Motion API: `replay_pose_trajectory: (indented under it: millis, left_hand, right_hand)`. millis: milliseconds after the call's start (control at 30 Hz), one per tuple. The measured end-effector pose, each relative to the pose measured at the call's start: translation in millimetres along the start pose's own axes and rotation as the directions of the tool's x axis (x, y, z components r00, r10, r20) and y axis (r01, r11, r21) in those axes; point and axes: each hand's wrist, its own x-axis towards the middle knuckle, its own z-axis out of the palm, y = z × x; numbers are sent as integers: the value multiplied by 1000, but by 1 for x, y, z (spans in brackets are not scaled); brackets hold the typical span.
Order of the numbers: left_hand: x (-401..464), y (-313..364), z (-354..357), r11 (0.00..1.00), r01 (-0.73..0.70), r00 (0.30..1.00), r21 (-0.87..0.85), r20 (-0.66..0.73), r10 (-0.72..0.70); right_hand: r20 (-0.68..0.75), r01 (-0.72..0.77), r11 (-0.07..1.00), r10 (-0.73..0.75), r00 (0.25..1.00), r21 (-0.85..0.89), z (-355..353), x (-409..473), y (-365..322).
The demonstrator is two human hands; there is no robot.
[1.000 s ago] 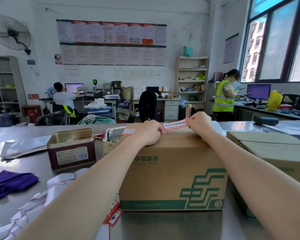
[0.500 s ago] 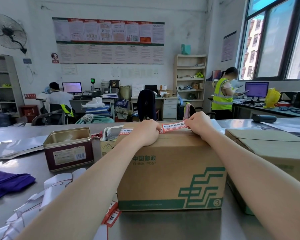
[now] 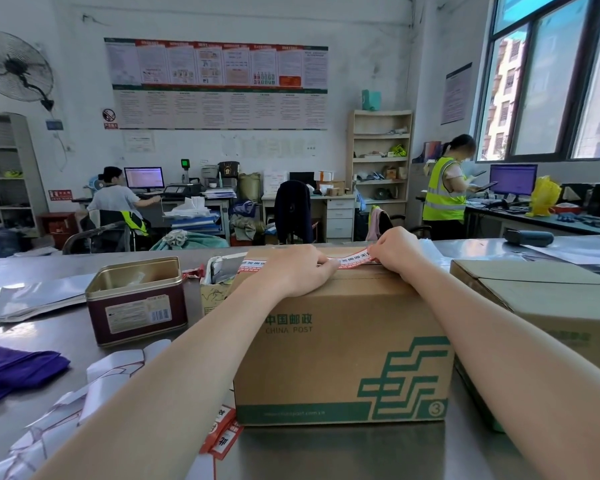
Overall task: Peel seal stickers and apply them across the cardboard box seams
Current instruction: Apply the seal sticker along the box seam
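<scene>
A brown China Post cardboard box (image 3: 340, 344) with a green logo stands on the steel table in front of me. A red-and-white seal sticker (image 3: 355, 258) lies stretched along the box's top between my hands. My left hand (image 3: 297, 271) rests on the top near edge, its fingers pressing the sticker's left part down. My right hand (image 3: 394, 251) pinches the sticker's right end, held just above the top. Another strip of the same sticker (image 3: 253, 265) shows left of my left hand.
An open maroon tin (image 3: 136, 299) stands to the left. Torn white backing scraps (image 3: 84, 403) and a purple cloth (image 3: 14, 370) lie front left. A second cardboard box (image 3: 548, 303) sits close on the right. Loose red stickers (image 3: 222, 434) lie by the box's base.
My right hand has lowered the sticker's free end from raised above the box towards its top. My left hand has stayed pressing on the sticker.
</scene>
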Motion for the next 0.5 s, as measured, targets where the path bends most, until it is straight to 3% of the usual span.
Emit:
replay_pose_trajectory:
  millis: [100,300,500]
  left_hand:
    - [-2,3,-1,1000,-27,999,13,47,26]
    - [4,6,-1,997,17,962,76,271,-37]
    - [1,9,-2,994,52,959,96,271,-76]
  right_hand:
    - [-2,10,999,-10,1000,-44,0,0,1]
    - [-6,56,984,-58,998,-168,-1,-4,-1]
    - [-31,-2,1000,1,1000,-26,-5,-7,-4]
